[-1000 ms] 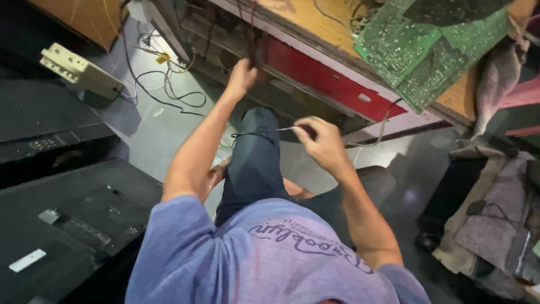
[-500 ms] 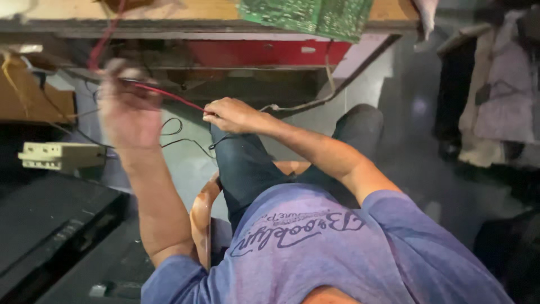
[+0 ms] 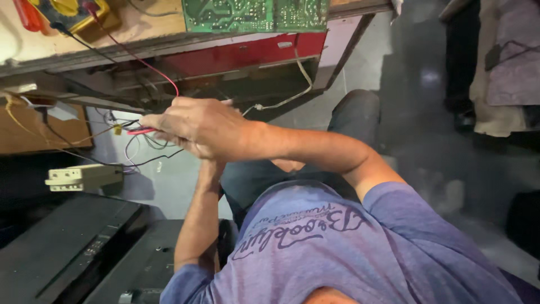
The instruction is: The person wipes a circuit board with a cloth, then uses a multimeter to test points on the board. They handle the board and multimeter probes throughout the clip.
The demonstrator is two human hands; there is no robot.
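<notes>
**Both hands meet on a red probe below the workbench**

A person in a purple printed T-shirt [image 3: 349, 247] sits looking down at their own arms, one knee in dark trousers [image 3: 354, 112] raised toward a wooden workbench [image 3: 146, 25]. The right hand [image 3: 197, 126] reaches across the body to the left, fingers curled and pressed together around a thin red probe [image 3: 140, 131], whose tip sticks out just past the fingertips. A red wire [image 3: 143, 62] climbs from the hand to a yellow meter [image 3: 84, 11] lying on the bench top. The left hand [image 3: 209, 159] comes up from below and is almost wholly hidden behind the right one; whether it is pinching anything cannot be told.

Half a second ago the two hands were apart: the left was raised and blurred near the bench edge, the right lower and nearer the knee. Now they are stacked together, touching, in the middle of the view. The view has also shifted, so the bench top with its meter now shows.

A green circuit board [image 3: 256, 14] lies on the bench, over a red panel [image 3: 242, 53]. Loose black and yellow wires [image 3: 112, 132] hang just left of the hands. A beige power strip [image 3: 84, 177] lies on the floor below them, beside flat black panels [image 3: 67, 247].
</notes>
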